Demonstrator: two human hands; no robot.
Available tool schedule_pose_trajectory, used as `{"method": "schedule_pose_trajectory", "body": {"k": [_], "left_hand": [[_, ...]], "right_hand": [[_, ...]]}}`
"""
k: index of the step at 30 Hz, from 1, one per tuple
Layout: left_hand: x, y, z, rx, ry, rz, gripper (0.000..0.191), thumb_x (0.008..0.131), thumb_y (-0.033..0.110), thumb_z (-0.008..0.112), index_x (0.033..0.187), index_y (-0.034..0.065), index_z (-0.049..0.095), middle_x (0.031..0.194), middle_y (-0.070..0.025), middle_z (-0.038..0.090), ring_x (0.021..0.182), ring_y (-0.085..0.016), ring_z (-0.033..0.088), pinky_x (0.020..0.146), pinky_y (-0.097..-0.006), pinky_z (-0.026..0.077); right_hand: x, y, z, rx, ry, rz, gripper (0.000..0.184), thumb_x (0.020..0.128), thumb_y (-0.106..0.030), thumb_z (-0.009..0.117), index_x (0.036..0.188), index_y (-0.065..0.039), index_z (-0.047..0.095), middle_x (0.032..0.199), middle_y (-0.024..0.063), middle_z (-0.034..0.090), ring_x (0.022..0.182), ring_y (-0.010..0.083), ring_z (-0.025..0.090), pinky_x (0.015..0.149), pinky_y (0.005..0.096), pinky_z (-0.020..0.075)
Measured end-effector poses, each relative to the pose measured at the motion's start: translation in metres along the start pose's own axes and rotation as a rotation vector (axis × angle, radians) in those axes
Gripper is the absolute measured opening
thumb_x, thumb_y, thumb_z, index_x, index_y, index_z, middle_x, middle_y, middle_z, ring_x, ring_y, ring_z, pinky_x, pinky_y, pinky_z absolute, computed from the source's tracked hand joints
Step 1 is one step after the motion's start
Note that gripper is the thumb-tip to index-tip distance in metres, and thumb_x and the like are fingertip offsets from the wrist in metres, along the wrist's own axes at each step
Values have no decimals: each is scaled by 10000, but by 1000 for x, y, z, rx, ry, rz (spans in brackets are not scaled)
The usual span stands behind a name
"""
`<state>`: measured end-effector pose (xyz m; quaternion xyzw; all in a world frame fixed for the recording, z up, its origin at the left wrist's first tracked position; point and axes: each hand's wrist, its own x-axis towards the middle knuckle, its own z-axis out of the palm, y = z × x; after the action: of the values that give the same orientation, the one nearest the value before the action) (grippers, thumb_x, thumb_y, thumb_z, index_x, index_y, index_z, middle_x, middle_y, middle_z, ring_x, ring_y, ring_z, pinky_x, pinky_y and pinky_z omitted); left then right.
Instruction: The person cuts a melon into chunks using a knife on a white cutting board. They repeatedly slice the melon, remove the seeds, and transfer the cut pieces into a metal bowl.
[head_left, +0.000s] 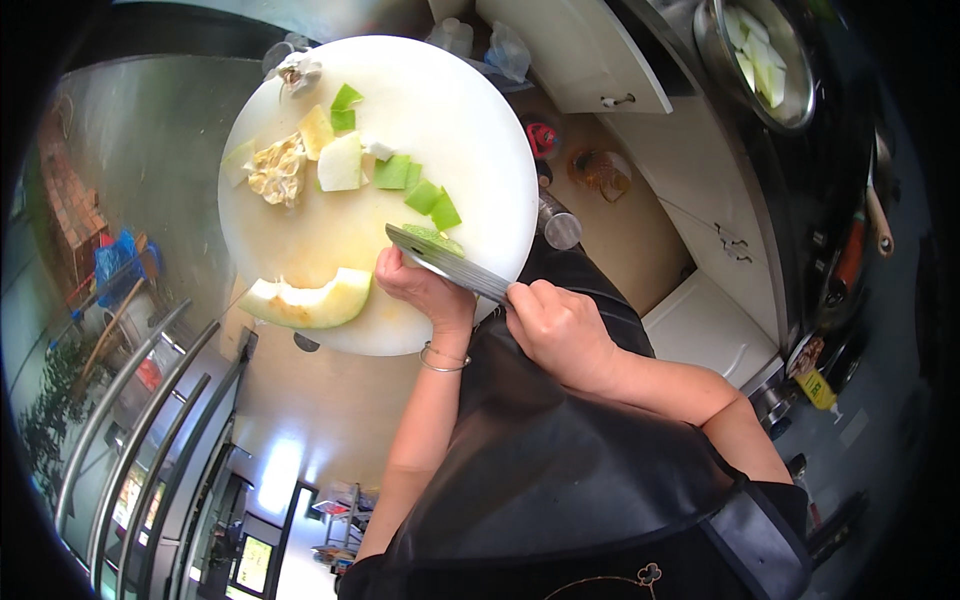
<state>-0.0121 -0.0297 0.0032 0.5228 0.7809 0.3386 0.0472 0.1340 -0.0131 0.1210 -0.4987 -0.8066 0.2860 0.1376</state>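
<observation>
My right hand (559, 334) grips a broad-bladed kitchen knife (454, 270), its blade slanting up and left over a round white cutting board (480, 150). My left hand (427, 292) is curled close against the near side of the blade; the blade hides its fingertips and whatever they may hold. Just beyond the blade lies a green-skinned melon piece (435, 238), partly covered. A large curved wedge of pale melon (307, 300) rests at the board's lower left. Cut green rind pieces (392, 172), a pale melon chunk (340, 163) and a seedy melon core (277, 172) lie farther up.
A garlic bulb (300, 73) sits at the board's upper-left edge. A metal bowl of pale melon pieces (761, 64) stands on the dark counter at upper right. An open white cabinet door (592, 60) juts out beyond the board. Metal rails (135, 405) run at lower left.
</observation>
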Motion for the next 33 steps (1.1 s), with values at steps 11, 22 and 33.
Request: {"method": "schedule_pose_trajectory", "body": {"k": [11, 22, 33], "left_hand": [[-11, -19, 0, -37, -89, -54, 497, 798, 164, 687, 1133, 38, 342, 1079, -104, 388, 1021, -270, 401, 879, -397, 347], [-8, -13, -2, -21, -111, 14, 496, 803, 189, 682, 1087, 4, 321, 1094, -146, 386, 1031, -294, 388, 898, -415, 330], [-12, -8, 4, -101, 13, -182, 395, 938, 330, 495, 1078, -6, 342, 1133, -185, 386, 1058, -328, 367, 933, -446, 290]], "right_hand": [[0, -9, -5, -58, -96, 38, 215, 694, -64, 642, 691, -60, 427, 595, 59, 406, 481, 191, 515, 442, 302, 434], [14, -9, -8, 8, -199, 33, 120, 694, -30, 554, 711, -38, 435, 606, 90, 503, 505, 209, 574, 438, 308, 472], [67, 19, 28, 79, -130, -116, 167, 753, -46, 624, 724, -14, 462, 614, 130, 531, 539, 280, 587, 466, 374, 485]]}}
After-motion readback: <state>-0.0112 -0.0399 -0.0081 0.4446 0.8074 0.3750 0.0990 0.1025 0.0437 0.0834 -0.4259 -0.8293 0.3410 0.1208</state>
